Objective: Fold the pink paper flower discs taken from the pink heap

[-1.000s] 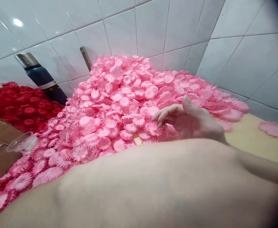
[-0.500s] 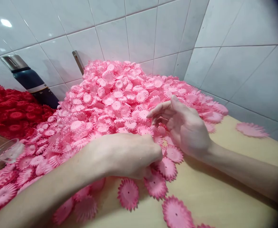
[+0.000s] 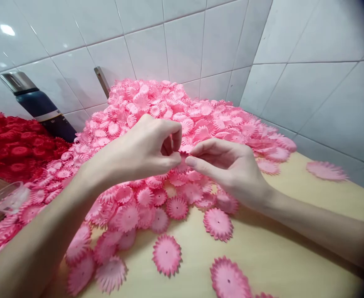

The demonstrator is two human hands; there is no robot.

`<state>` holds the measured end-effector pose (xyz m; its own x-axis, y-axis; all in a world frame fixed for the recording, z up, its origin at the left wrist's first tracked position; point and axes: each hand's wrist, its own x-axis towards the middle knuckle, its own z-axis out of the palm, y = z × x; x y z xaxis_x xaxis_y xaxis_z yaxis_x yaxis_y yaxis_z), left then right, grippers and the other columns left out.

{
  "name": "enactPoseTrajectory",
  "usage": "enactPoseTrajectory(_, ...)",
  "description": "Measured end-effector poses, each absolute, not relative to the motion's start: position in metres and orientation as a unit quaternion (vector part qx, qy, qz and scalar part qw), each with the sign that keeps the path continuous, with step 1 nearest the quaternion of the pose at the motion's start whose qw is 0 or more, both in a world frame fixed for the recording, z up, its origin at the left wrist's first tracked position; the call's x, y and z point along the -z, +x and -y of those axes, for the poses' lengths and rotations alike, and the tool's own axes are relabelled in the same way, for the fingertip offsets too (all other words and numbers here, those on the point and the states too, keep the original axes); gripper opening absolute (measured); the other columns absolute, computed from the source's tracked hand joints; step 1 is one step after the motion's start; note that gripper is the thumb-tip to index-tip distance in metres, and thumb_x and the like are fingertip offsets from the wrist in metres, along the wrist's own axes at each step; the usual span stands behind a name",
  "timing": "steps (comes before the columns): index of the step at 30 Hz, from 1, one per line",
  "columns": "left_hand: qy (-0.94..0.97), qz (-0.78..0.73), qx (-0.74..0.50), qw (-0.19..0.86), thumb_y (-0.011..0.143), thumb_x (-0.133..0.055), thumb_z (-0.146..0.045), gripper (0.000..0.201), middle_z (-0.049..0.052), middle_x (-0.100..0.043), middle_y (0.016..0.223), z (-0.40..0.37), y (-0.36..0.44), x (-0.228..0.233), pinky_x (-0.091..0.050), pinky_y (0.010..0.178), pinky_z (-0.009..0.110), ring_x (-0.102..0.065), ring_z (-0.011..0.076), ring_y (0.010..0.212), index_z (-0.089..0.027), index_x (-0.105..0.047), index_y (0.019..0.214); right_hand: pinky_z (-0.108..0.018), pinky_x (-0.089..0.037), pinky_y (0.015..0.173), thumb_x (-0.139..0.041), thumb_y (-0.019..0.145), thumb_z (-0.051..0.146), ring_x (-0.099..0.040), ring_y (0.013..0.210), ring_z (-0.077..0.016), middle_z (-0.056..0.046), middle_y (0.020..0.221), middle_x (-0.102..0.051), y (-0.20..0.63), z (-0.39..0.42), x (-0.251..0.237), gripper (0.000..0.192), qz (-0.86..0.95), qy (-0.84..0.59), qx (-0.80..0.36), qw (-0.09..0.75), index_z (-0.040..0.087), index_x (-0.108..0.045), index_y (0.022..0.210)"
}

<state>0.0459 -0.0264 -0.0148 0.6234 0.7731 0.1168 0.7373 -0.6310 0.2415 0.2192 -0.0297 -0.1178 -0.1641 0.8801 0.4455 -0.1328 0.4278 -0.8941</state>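
Both hands have risen from the table and now meet at the centre of the frame, above the pink heap. Left hand (image 3: 141,151) pinches a small pink flower piece (image 3: 182,164) between thumb and fingers; right hand (image 3: 228,165) touches the same piece with its thumb and forefinger closed on it. Below them, loose pink flower discs (image 3: 167,253) lie on the wooden table (image 3: 293,248). At the upper left stands a dark flask (image 3: 37,103), beside red flower pieces (image 3: 10,145).
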Motion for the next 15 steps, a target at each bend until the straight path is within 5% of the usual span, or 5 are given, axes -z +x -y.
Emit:
enactPoseTrajectory(6,0.877,-0.397,-0.119,0.242,0.084,-0.063,-0.022,0.014,0.001,-0.069,0.075,0.018,0.036,0.015,-0.045,0.048,0.021,-0.062,0.0124,0.061,-0.019,-0.057,0.096,-0.027,-0.058,0.074,-0.08,0.072,0.026,-0.068,0.077,-0.0143,0.0,0.083,-0.071,0.221,0.024,0.121,0.014,0.598,-0.301,-0.491,0.558,0.023,-0.071,0.083)
enactPoseTrajectory(15,0.827,-0.344,-0.153,0.418,0.082,-0.063,-0.014,0.016,-0.001,-0.066,0.076,0.003,0.024,0.018,-0.048,0.058,0.021,-0.061,0.0099,0.065,-0.019,-0.051,0.09,-0.023,-0.055,0.059,-0.081,0.069,0.03,-0.062,0.064,-0.0106,0.003,0.073,-0.065,0.221,0.027,0.111,0.024,0.545,-0.296,-0.586,0.521,0.021,-0.062,0.078)
